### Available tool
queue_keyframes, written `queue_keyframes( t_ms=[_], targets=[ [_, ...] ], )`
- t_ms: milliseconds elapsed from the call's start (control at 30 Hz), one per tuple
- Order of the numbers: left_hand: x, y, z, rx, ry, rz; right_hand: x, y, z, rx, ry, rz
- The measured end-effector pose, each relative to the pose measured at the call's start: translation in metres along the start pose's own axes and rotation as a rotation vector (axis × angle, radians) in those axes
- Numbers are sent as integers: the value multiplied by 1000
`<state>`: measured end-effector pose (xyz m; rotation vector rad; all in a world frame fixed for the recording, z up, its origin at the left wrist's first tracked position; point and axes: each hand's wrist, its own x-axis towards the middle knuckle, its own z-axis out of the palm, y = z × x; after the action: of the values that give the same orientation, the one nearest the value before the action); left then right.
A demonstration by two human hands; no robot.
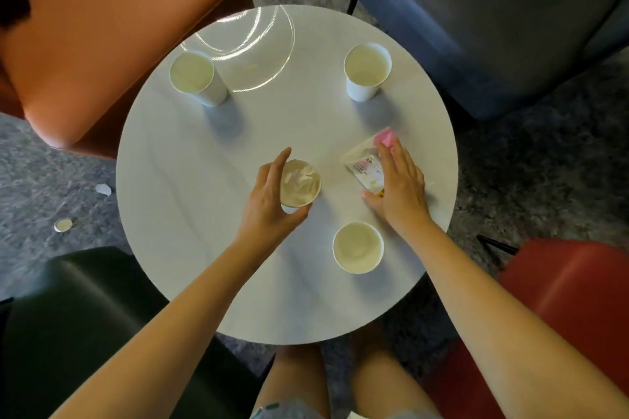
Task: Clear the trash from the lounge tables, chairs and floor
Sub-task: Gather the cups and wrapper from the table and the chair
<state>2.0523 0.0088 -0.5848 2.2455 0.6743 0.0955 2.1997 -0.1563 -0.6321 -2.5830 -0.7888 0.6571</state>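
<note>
I judge this an early stage. My left hand (269, 204) grasps the tissue cup (301, 182) near the middle of the table (272, 133). My right hand (401, 187) lies flat on the wrapper (360, 163) toward the right edge, fingers unclenched. Left to clear: the far-left cup (194, 75), the far-right cup (367, 70), the near cup (357, 247), and the floor scraps (63, 224).

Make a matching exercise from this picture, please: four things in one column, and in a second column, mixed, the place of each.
Things:
1. cup with tissue
2. plastic wrapper
3. paper scrap
4. orange chair

Places:
a. on the carpet
b. partly under the right hand
c. beyond the table, far left
d. held by the left hand

Pairs: 1-d, 2-b, 3-a, 4-c
</note>
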Motion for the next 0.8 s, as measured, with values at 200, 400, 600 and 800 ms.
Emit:
queue_keyframes(
  t_ms=[200, 400, 600, 800],
  targets=[
    [-2, 2, -10, -16, 49, -16, -32, -9, -23, 115, 178, -103],
    [-9, 4, -23, -18, 101, -23, -82, 10, -24, 68, -18, -326],
    [-23, 9, -26, -34, 101, -71, -78, -5, 0, 11, -8, -412],
    [-36, 39, -45, -163, 168, -62, -56, -30, 5, 134, 17, -387]
  ],
)
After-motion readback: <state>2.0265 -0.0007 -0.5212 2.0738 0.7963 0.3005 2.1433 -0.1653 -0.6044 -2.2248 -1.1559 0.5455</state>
